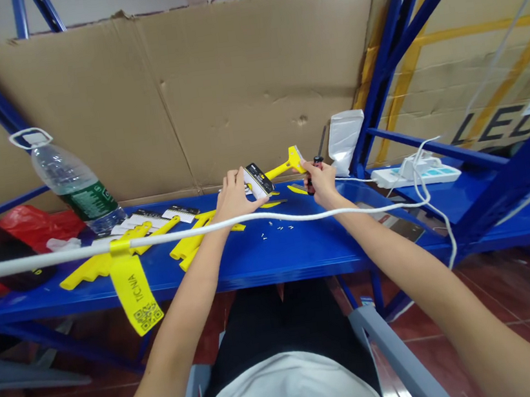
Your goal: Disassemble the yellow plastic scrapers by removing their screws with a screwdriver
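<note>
Partly curled, the left hand (236,196) is closed on a black-and-white card (258,183), by which the handle end of a yellow scraper (281,170) is hidden. A screwdriver (318,161) is gripped in the curled right hand (323,182), at the scraper's head; exact contact cannot be made out. Beside the left hand, yellow handles (184,249) are partly covered by its forearm (194,292). Between the hands, nearer the body, silvery bits (279,228) are too small to be identified.

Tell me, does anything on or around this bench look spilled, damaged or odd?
Small pale bits, possibly screws, lie scattered on the blue bench, looking spilled, though perhaps set out on purpose. Behind, the upright cardboard has a dark dent that looks like damage.
</note>
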Demonstrator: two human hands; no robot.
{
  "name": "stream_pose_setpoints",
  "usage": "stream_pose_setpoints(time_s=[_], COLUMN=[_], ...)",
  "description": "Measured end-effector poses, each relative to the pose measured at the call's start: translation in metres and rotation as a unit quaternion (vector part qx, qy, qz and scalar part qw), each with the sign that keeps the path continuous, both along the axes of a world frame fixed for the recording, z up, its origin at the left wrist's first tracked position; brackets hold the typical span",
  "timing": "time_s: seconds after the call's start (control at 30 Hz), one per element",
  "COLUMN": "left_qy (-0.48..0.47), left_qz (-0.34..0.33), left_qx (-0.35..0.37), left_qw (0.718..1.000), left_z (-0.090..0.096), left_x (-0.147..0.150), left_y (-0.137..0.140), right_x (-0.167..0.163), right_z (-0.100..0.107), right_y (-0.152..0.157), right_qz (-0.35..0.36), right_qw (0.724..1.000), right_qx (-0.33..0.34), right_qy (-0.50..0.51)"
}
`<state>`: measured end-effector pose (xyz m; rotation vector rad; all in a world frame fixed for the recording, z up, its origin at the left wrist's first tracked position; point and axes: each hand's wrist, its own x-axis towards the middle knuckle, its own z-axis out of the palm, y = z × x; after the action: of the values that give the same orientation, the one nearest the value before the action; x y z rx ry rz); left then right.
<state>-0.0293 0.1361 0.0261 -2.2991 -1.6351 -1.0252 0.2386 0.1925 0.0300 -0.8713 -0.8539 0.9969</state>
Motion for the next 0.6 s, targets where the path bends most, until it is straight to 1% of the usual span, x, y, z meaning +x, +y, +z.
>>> stream_pose_setpoints(time_s=[0.1, 0.17, 0.27, 0.33, 0.4, 0.47, 0.53, 0.6], left_qy=[-0.002, -0.020, -0.050, -0.045, -0.017, 0.019, 0.055, 0.084], left_qz=[0.017, 0.037, 0.102, 0.161, 0.214, 0.252, 0.271, 0.270], left_qx=[0.005, 0.009, -0.001, -0.030, -0.078, -0.131, -0.177, -0.207], left_qw=[1.000, 0.999, 0.993, 0.985, 0.974, 0.959, 0.945, 0.937], left_z=[0.004, 0.010, 0.026, 0.040, 0.056, 0.069, 0.077, 0.078], left_x=[0.000, 0.000, -0.001, -0.003, -0.006, -0.008, -0.009, -0.008], left_y=[-0.006, -0.012, -0.019, -0.016, -0.006, 0.011, 0.032, 0.050], right_x=[0.003, 0.007, 0.014, 0.017, 0.020, 0.021, 0.021, 0.021], right_z=[0.002, 0.004, 0.008, 0.009, 0.010, 0.012, 0.012, 0.012], right_y=[0.002, 0.003, 0.007, 0.009, 0.010, 0.012, 0.012, 0.011], right_qz=[-0.015, -0.026, -0.040, -0.048, -0.053, -0.057, -0.057, -0.052], right_qw=[1.000, 0.999, 0.998, 0.997, 0.996, 0.995, 0.994, 0.994], right_qx=[0.000, 0.004, 0.013, 0.016, 0.019, 0.019, 0.016, 0.014], right_qy=[0.018, 0.032, 0.054, 0.066, 0.075, 0.084, 0.090, 0.094])
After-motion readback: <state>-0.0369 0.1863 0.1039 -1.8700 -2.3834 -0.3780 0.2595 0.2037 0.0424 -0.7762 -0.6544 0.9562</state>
